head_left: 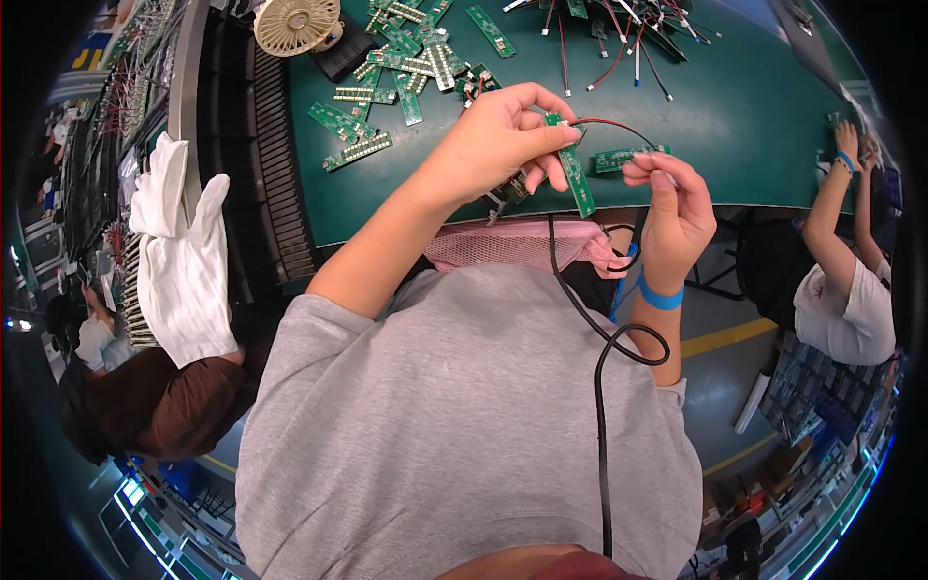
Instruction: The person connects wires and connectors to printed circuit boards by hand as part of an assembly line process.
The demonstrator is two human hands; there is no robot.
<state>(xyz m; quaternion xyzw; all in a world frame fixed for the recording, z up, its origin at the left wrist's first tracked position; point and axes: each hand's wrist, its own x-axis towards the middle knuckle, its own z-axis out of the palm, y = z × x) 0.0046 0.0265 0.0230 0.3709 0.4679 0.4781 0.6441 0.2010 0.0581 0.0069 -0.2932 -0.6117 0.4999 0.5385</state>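
My left hand (503, 140) is closed on a narrow green circuit board (577, 184), thumb on top, with the board slanting down toward me. From its upper end a thin red and black wire (619, 124) arcs over to my right hand (680, 217). The right fingers are pinched together at the far end of that wire; the tip between them is hidden. Just beyond those fingertips is another small green board (614, 160), and I cannot tell whether they touch it. Partly behind my left hand, close to the table edge, sits a dark metal part (507, 193).
Loose green boards (387, 72) are scattered over the green table (522, 77). Wires with white plugs (628, 39) lie at the far right, and a beige fan (298, 24) stands far left. A black conveyor (275, 155) runs alongside. White-gloved hands (184, 251) and another worker's arms (836, 213) flank me.
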